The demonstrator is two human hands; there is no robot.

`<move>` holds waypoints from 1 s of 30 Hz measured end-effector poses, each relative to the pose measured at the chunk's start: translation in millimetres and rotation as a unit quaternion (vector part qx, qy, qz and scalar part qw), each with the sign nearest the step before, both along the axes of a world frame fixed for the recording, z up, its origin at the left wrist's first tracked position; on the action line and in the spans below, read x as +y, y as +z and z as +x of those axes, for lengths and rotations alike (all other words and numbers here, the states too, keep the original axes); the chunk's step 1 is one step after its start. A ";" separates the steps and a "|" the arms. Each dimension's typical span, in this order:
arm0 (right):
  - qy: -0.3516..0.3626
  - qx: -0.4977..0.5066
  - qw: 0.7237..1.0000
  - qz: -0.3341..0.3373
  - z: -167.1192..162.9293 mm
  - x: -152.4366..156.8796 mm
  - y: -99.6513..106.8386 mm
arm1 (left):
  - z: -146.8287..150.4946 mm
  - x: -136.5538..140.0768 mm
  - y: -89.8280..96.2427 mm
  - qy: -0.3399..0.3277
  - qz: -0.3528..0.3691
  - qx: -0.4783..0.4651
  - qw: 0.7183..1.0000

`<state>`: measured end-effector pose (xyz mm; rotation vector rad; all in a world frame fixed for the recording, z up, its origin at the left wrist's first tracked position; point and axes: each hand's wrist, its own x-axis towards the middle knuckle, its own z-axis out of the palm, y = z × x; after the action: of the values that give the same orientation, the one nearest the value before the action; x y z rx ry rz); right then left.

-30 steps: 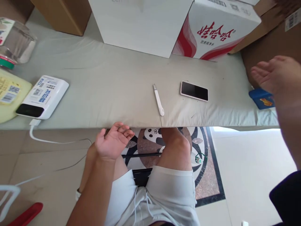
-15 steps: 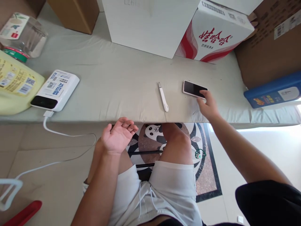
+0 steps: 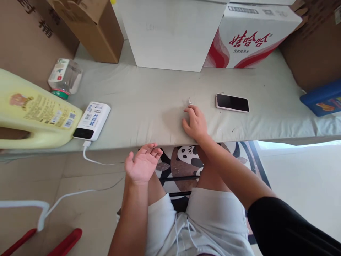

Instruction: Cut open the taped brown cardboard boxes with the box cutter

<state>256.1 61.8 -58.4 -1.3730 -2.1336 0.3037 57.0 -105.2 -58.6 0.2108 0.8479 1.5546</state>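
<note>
My right hand [image 3: 195,124] is over the cloth-covered surface, fingers loosely bent and thumb apart, on top of a slim white tool with a metal tip [image 3: 190,101] that looks like a small utility knife. Only the tool's tip end shows beyond the fingers; the hand hides the rest, and no grip on it is visible. To the right of this hand lies a phone [image 3: 232,103], its dark screen up. My left hand [image 3: 144,161] is palm up in front of the surface's edge, above my lap, with its fingers apart and nothing in it.
A white power bank [image 3: 93,121] with a plugged-in cable lies beside a large yellow jug [image 3: 39,110] on the left. Behind it lies a clear plastic jar [image 3: 66,76]. White boxes [image 3: 173,35] and brown cartons [image 3: 106,39] line the back; a blue package [image 3: 323,99] stands right.
My right hand has left the phone and moved left over the slim white tool. My left hand stays palm up. The view has turned left, so things appear shifted right.
</note>
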 end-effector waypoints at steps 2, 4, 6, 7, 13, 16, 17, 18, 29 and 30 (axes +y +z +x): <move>-0.009 0.008 1.000 0.006 1.8 -0.6 -1.2 | -7.5 1.1 6.2 0.029 0.010 0.038 0.999; -0.018 0.015 1.000 0.007 2.4 -0.6 -1.9 | -15.0 5.4 13.6 0.069 0.012 0.102 0.992; -0.024 0.019 1.000 0.005 1.5 -0.5 -2.8 | -22.2 13.1 20.8 0.123 0.002 0.193 0.974; -0.026 0.021 0.999 0.003 0.9 -0.7 -3.3 | -25.5 18.1 24.0 0.152 -0.003 0.239 0.959; -0.038 0.024 0.999 -0.007 -1.4 -4.4 -4.7 | -33.0 60.7 32.2 0.186 -0.005 0.368 0.911; -0.055 0.019 0.998 0.003 -2.2 -4.7 -5.1 | -30.5 82.5 24.9 0.169 0.011 0.388 0.906; -0.063 0.016 0.998 0.006 -2.4 -4.4 -5.4 | -29.9 87.4 21.1 0.162 0.015 0.394 0.905; -0.071 0.012 0.997 0.008 -2.5 -4.1 -5.6 | -29.5 90.7 16.9 0.154 0.018 0.400 0.903; 0.033 -0.007 0.997 -0.069 -33.7 31.4 31.0 | -37.7 87.5 11.1 0.067 0.044 0.395 0.915; 0.034 -0.002 0.996 -0.081 -50.0 44.9 37.9 | -37.7 87.7 13.4 0.069 0.043 0.391 0.917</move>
<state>206.0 106.7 -20.4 -1.3915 -2.2021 0.5107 19.2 -17.5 -45.2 0.8968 1.4355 1.6471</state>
